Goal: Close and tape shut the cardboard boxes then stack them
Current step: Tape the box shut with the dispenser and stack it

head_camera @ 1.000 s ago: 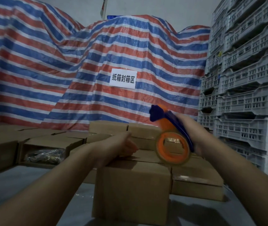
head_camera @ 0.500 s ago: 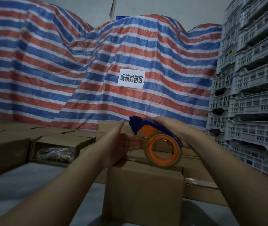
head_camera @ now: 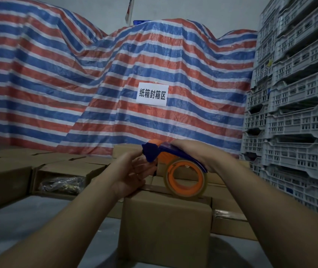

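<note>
From your head view, you were mid-way through sealing the box (head_camera: 166, 227) that stood nearest you on the grey tabletop (head_camera: 19, 225): its flaps lay shut, but no strip of tape could be made out along its top, so by my reading the taping of this one had barely begun. Your right hand (head_camera: 191, 151) wrapped its fingers over the handle of the dispenser (head_camera: 175, 165), holding it so the roll (head_camera: 186, 178) sat on the box's top near the far edge. Your left hand (head_camera: 133, 173) lay beside the blue nose of the dispenser with fingers loosely straight and spread, palm turned toward the tool, gripping nothing that I could see; whether it touched the tape end I could not tell. Just right of your box, a lower box (head_camera: 229, 219) showed a glossy strip at its near edge, which suggests that one was already taped. An open box (head_camera: 65, 175) to the left, with a crinkled clear bag inside, was left to close, and stacking looked to be ahead of you. The boxes were plain matte brown cardboard, square-edged; the dispenser was hard blue and orange plastic, the roll a shiny clear ring. Behind hung a wrinkled striped tarp (head_camera: 77, 84), and ribbed, perforated grey crates (head_camera: 299, 113) rose at right.
</note>
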